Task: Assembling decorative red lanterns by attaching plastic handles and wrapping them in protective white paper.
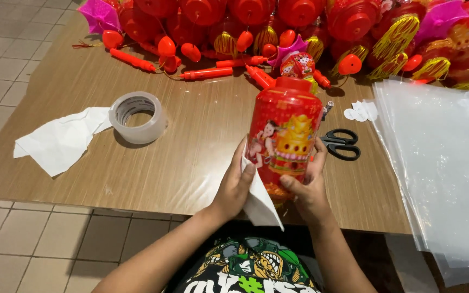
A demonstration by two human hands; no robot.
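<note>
Hands: left hand [235,187] presses a white cloth [259,203] against the red lantern [284,138]; right hand [309,187] clasps its lower right side. Lantern: held between both above the worktop [191,146] near edge, long axis upright, tilted slightly away. Both hands equally near.

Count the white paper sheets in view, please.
2. One white sheet lies on the table, beside the tape roll. Another white sheet is in the left hand, against the red lantern.
</note>
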